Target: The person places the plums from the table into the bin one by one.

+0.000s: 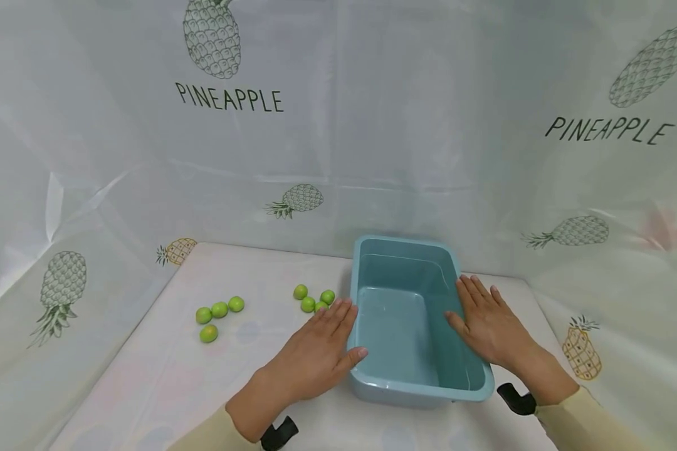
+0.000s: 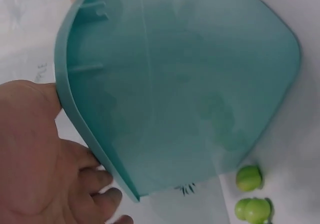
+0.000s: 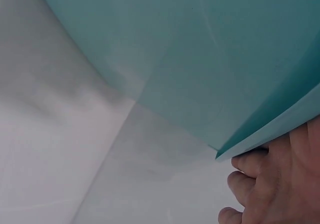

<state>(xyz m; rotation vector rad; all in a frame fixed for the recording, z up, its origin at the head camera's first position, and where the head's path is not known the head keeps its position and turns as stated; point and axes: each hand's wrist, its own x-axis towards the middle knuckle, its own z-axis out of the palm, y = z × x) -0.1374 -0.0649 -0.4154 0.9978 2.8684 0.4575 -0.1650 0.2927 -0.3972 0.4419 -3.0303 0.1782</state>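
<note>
A light blue rectangular plastic basin (image 1: 397, 332) stands on the table with nothing inside it. My left hand (image 1: 316, 351) lies along its left rim, palm down, fingers straight and thumb spread over the near part of the edge. In the left wrist view the fingers and thumb of that hand (image 2: 45, 159) touch the outer edge of the rim. On the right rim rests my right hand (image 1: 493, 326), its fingers extended forward and the thumb reaching over the inside. The right wrist view has the right hand's fingers (image 3: 250, 161) against the underside of the rim.
Several small green round fruits, like limes (image 1: 308, 304), lie just left of the basin, partly behind my left hand. Another group of green fruits (image 1: 219, 309) lies farther left on the table (image 1: 248, 363). A pineapple-print sheet (image 1: 395, 125) hangs behind and at both sides.
</note>
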